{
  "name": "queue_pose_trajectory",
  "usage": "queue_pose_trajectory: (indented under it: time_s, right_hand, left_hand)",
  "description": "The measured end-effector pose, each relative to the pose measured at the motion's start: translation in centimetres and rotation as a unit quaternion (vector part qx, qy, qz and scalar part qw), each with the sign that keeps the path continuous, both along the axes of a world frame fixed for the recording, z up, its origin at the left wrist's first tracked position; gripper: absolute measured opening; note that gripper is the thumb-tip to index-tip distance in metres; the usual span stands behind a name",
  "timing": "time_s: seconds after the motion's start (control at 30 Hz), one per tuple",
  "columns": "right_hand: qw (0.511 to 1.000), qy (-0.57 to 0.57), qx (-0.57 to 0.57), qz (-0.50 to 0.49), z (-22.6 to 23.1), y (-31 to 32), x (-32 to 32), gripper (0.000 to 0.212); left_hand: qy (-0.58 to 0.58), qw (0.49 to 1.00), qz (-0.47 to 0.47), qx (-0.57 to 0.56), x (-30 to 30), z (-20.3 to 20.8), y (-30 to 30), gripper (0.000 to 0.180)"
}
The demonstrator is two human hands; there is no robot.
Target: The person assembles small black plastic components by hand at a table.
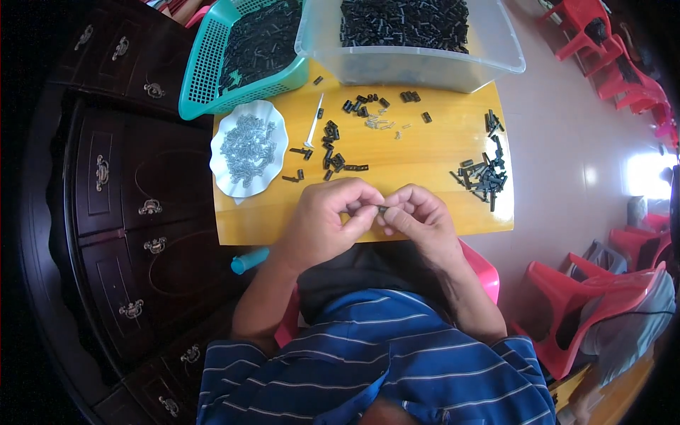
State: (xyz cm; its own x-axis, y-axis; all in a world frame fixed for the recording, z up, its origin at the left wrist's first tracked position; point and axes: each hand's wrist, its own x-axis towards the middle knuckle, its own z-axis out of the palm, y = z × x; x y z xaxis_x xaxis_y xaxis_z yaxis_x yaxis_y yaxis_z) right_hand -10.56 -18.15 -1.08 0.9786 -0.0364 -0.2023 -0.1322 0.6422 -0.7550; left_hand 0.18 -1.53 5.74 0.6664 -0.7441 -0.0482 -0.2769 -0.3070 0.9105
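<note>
Close to the table's front edge, my left hand [331,218] and my right hand [419,221] meet fingertip to fingertip. Between them they pinch a small black plastic piece [382,210], mostly covered by the fingers. Just beyond my left hand lie several loose black pieces [333,145], some single and some in short rows. Tiny clear pieces [379,123] are scattered farther back. A thin white pointed stick [314,122] rests left of the black pieces. Farther right, a loose heap of longer black pieces [487,174] lies by the table's right edge.
On the left, a white wavy-edged plate [219,166] holds many small clear parts. A green basket [190,88] and a translucent bin [418,71], both full of black pieces, stand at the back of the yellow table [262,221]. Dark drawers [170,188] flank the left; red chairs [559,312] stand right.
</note>
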Motion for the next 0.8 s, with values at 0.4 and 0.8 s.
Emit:
queue_pose_trajectory:
  time_s: [0.4, 0.8]
  right_hand:
    - [0.995, 0.052, 0.073, 0.052, -0.5, -0.6, -0.1, 0.017]
    - [0.992, 0.053, 0.107, 0.044, -0.2, -0.6, 0.0, 0.017]
  left_hand:
    - [-0.170, 0.985, -0.015, 0.021, -0.6, -0.1, -0.9, 0.042]
    - [-0.350, 0.936, -0.021, 0.027, -0.9, -1.6, -1.7, 0.041]
